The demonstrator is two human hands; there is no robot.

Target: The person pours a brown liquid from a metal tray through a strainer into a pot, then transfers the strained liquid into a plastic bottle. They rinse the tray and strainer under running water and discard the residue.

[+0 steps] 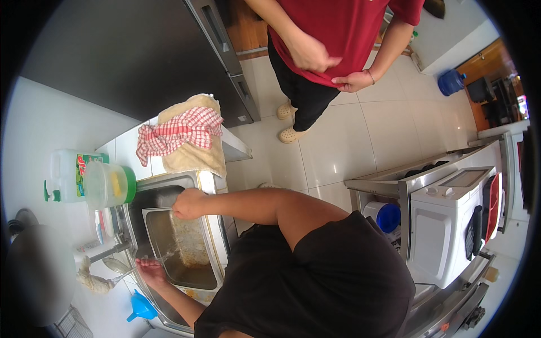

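My right hand (189, 204) is closed at the upper edge of a pale, brown-stained flat piece (190, 243). This piece lies inside a rectangular metal basin or tray (215, 270) at the sink (137, 203); its material is unclear. With the palm turned up, my left hand (151, 272) is beside the near-left rim, under the metal faucet (107, 253). Water (169, 254) streams past my left fingertips toward the pale piece. I see nothing held in that hand. The fingers of my right hand hide where they meet the piece.
On the counter are a dish-soap jug (67, 173), a clear tub (101, 186), a blue funnel (142, 306), and a red checked cloth (179, 131) over a beige towel (215, 156). Another person (338, 38) stands beyond the fridge corner (236, 84). A white appliance (435, 241) is behind me.
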